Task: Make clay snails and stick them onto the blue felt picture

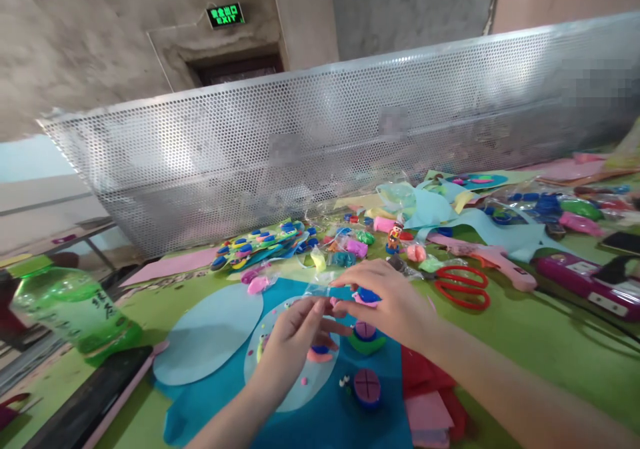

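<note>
My left hand [297, 332] and my right hand [387, 299] meet fingertip to fingertip over a blue sheet [210, 409]. Both are closed in a pinch around a small bit of pink clay [334, 301], partly hidden by the fingers. Below them a pale blue paper disc [293, 396] bears small clay figures and dots, half covered by my left hand. Just right of the disc sits a clay turtle [367, 388] with a purple, cross-marked shell. Another purple-shelled clay piece [365, 331] with a green base lies under my right hand.
Red-handled scissors [463, 288] and a pink glue gun [507, 269] lie to the right. On the left are a green bottle [75, 309], a dark flat device [95, 396] and a larger pale disc [210, 332]. Bagged clay [356, 248] lies before a perforated metal screen [320, 136].
</note>
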The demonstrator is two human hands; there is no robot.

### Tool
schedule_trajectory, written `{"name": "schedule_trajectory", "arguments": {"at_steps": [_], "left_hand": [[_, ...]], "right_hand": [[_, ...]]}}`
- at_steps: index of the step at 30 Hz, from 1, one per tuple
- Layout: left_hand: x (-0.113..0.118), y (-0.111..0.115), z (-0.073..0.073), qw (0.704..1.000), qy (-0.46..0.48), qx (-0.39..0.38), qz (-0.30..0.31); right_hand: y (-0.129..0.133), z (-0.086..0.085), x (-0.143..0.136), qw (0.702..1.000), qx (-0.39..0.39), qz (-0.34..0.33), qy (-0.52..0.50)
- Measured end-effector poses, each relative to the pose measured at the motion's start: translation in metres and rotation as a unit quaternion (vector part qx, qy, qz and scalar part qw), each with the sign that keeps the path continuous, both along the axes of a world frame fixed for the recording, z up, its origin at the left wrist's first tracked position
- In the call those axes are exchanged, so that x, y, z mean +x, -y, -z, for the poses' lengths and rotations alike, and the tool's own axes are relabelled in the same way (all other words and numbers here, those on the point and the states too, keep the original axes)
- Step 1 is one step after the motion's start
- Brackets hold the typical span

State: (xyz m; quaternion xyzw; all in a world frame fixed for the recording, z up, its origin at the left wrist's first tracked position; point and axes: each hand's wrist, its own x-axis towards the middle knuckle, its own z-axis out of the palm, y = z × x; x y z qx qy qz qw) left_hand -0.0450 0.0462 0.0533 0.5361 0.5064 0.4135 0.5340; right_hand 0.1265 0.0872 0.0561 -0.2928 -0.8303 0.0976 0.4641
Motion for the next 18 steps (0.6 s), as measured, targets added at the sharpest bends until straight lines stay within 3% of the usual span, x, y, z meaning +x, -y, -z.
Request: {"name": "schedule_trajectory", "arguments": {"at_steps": [4,9,14,18], "left_hand": [[0.0026,0.0044,-0.0042,0.999,-0.031,0.037,0.011],[0.0031,0.0057,0.0003,0.996,-0.059,0.052,-0.036],[0.0031,0.0068,0.0024,0.995,-0.050,0.075,-0.052],[0.0023,0.0063,-0.0012,0.996,-0.025,0.075,-0.048]], "right_hand": [[-0.0002,0.0027,-0.0038,0.998,-0.004,-0.066,-0.010],[0.0035,0.0032,-0.0087,0.992,-0.035,-0.115,-0.033],[0.0064,0.0018,-0.0079,0.996,-0.066,-0.043,-0.043],[0.0042,-0.0049,-0.0022,0.989,-0.095,-0.010,-0.115]]}}
